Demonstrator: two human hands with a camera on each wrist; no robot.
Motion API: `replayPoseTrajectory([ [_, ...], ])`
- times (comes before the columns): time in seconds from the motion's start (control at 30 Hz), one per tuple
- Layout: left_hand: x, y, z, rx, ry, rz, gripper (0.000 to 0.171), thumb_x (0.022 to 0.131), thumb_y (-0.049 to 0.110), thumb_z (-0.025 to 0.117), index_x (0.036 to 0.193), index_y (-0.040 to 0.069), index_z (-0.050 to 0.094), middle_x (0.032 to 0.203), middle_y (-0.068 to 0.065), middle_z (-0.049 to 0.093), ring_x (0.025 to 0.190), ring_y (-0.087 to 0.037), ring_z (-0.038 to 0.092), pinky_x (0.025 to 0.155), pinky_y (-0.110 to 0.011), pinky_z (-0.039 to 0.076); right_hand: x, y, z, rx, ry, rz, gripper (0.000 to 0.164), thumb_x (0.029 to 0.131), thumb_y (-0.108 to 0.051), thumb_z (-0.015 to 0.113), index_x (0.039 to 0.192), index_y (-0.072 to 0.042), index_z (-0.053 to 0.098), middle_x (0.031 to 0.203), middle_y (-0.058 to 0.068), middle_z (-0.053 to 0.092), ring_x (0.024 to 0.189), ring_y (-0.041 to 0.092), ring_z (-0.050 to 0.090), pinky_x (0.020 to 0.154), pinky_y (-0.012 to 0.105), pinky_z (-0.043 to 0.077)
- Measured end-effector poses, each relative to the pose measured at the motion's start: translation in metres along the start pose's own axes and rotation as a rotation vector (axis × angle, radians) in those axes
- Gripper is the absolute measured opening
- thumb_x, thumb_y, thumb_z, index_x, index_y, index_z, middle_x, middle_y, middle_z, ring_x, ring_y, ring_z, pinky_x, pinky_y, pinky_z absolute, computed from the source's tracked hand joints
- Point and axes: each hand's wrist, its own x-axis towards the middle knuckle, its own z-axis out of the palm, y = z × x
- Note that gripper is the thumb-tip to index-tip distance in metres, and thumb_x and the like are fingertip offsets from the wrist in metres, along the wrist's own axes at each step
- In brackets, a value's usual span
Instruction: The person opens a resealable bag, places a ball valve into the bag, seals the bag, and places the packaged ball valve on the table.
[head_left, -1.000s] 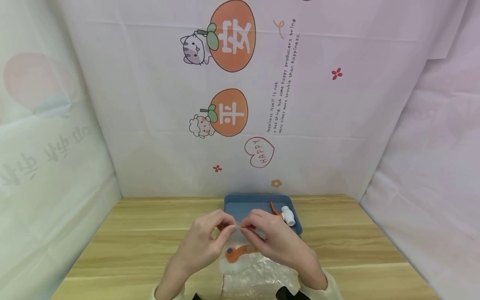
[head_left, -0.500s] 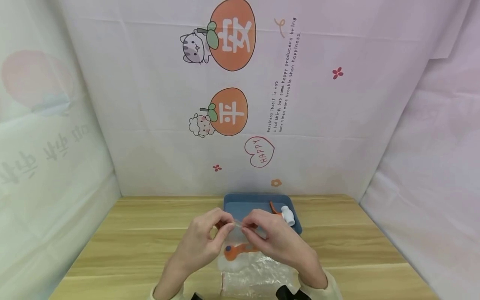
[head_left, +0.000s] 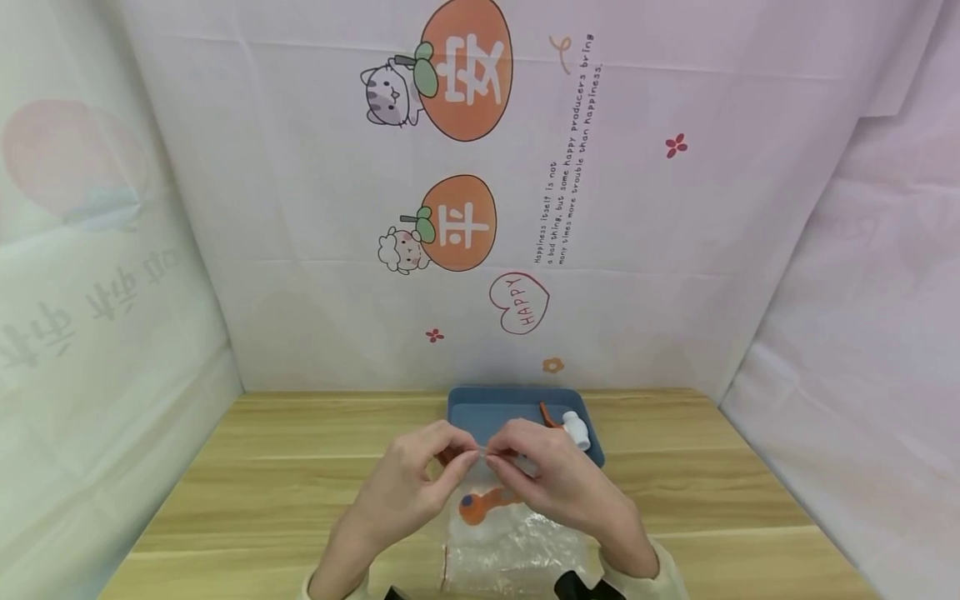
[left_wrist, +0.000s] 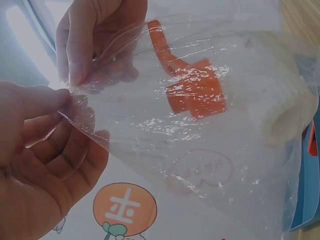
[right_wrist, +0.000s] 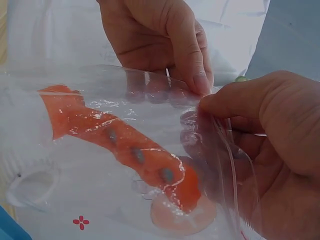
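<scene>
Between thumb and fingers, my left hand (head_left: 412, 479) and right hand (head_left: 555, 487) pinch the top edge of a clear zip bag (left_wrist: 145, 135), their fingertips almost meeting. The bag hangs below them over the table. Inside it is a white ball valve (left_wrist: 287, 112) with an orange lever handle (right_wrist: 145, 152), lying tilted in the plastic. Both wrist views show the pinched edge close up, and the right wrist view shows the seal strips running along the bag's opening. In the head view my right hand hides part of the valve.
Behind the hands stands a blue tray (head_left: 487, 408), with another white ball valve (head_left: 576, 432) with an orange handle at its right side. A flat clear plastic bag (head_left: 517, 562) lies on the wooden table (head_left: 300, 475) near the front. Printed white cloth (head_left: 337, 317) walls the back and sides.
My left fingertips have moved slightly right along the bag's edge, nearer the right ones. The hanging bag and valve have swung a little to the right. My right hand has barely moved.
</scene>
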Motion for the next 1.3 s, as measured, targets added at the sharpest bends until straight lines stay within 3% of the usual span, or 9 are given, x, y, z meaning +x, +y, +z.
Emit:
replayPoseTrajectory([
  [0.2,0.0001,0.0011,0.0013,0.011,-0.005,-0.006,0.008,0.095,0.011,0.065,0.098,0.018,0.065,0.085,0.007,0.063,0.070,0.001,0.057,0.059,-0.011,0.046,0.0002,-0.0008,-0.0001,-0.001,-0.003,-0.008,0.007,0.095,-0.009,0.064,0.099,-0.014,0.065,0.085,-0.002,0.067,0.075,0.000,0.060,0.072,0.009,0.049],
  [0.47,0.0010,0.0027,0.0016,0.027,-0.038,-0.021,0.010,0.095,0.010,0.063,0.095,0.019,0.063,0.082,0.008,0.059,0.069,0.003,0.052,0.058,-0.010,0.044,0.0006,-0.0016,-0.0011,-0.004,-0.009,-0.003,0.012,0.092,-0.005,0.066,0.100,-0.015,0.066,0.086,-0.004,0.067,0.077,0.000,0.061,0.073,0.009,0.049],
  [0.67,0.0021,0.0028,0.0020,0.030,-0.036,0.030,0.011,0.096,0.006,0.062,0.095,0.017,0.062,0.080,0.006,0.057,0.068,0.002,0.051,0.058,-0.008,0.042,0.0012,-0.0016,-0.0009,0.017,-0.014,-0.017,0.012,0.094,-0.004,0.063,0.100,-0.015,0.064,0.086,-0.004,0.065,0.076,0.000,0.059,0.072,0.009,0.049],
  [0.8,0.0016,0.0037,0.0026,0.031,-0.022,0.021,0.010,0.096,0.007,0.062,0.095,0.017,0.062,0.080,0.007,0.057,0.067,0.002,0.050,0.058,-0.008,0.042,0.0021,-0.0015,-0.0005,0.034,-0.016,-0.026,0.020,0.091,0.002,0.065,0.101,-0.015,0.063,0.086,-0.004,0.064,0.076,0.001,0.059,0.072,0.009,0.049],
  [0.9,0.0013,0.0048,0.0023,0.030,-0.008,0.012,0.011,0.096,0.007,0.062,0.094,0.018,0.061,0.080,0.007,0.057,0.067,0.002,0.050,0.057,-0.010,0.043,0.0026,-0.0014,-0.0004,0.055,-0.020,-0.025,0.021,0.090,0.003,0.065,0.100,-0.015,0.062,0.087,-0.005,0.064,0.076,0.001,0.060,0.072,0.010,0.050],
  [1.03,0.0018,0.0049,0.0006,0.032,0.006,0.051,0.011,0.095,0.005,0.063,0.095,0.016,0.062,0.080,0.004,0.058,0.067,0.000,0.050,0.057,-0.014,0.045,0.0032,-0.0018,-0.0004,0.088,-0.024,-0.030,0.021,0.090,0.003,0.064,0.099,-0.016,0.061,0.086,-0.004,0.064,0.076,0.001,0.060,0.071,0.011,0.050],
  [1.3,0.0002,0.0032,-0.0034,0.038,-0.013,0.037,0.011,0.095,0.005,0.061,0.096,0.016,0.060,0.080,0.004,0.057,0.067,0.000,0.045,0.053,-0.020,0.044,0.0024,-0.0026,0.0014,0.115,-0.030,-0.027,0.022,0.090,0.004,0.063,0.097,-0.016,0.060,0.084,-0.005,0.062,0.075,0.001,0.059,0.070,0.012,0.050],
])
